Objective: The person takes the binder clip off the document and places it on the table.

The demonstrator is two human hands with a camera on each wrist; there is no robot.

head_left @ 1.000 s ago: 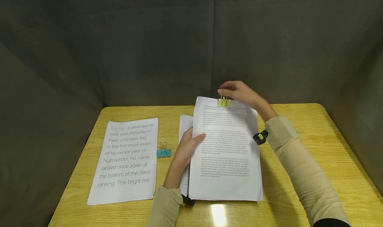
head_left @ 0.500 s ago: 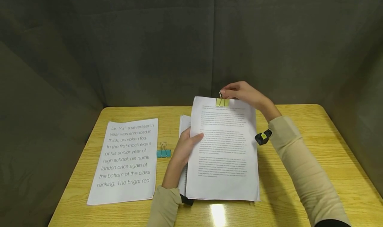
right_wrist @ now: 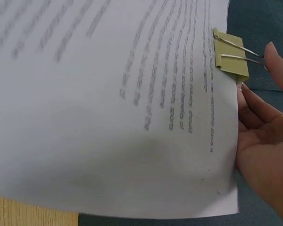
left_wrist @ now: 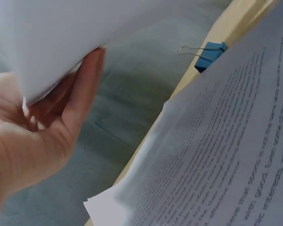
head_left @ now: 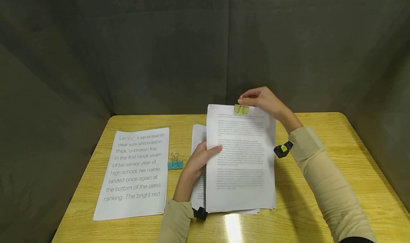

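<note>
A stack of printed sheets (head_left: 240, 196) is held up in front of the person, overlapping other papers below it. The left hand (head_left: 199, 159) grips its left edge, thumb on the front page and fingers behind. A yellow binder clip (head_left: 241, 109) bites the top edge of this stack. At the clip's wire handles, the right hand (head_left: 261, 99) pinches with thumb and fingers. In the right wrist view, the thumb meets the front wire handle (right_wrist: 240, 59), while other fingers sit behind the clip and paper.
Another printed stack (head_left: 198, 193) lies beneath the held sheets. A large-print stack (head_left: 134, 207) lies at the left of the wooden table (head_left: 307, 200). Beside its right edge is a teal binder clip (head_left: 175, 165). Dark cloth (head_left: 160, 57) rises behind and at both sides.
The held stack has shifted slightly and its lower edge has risen, showing the bottom edge of the papers beneath. The right hand has moved a little rightward at the yellow clip.
</note>
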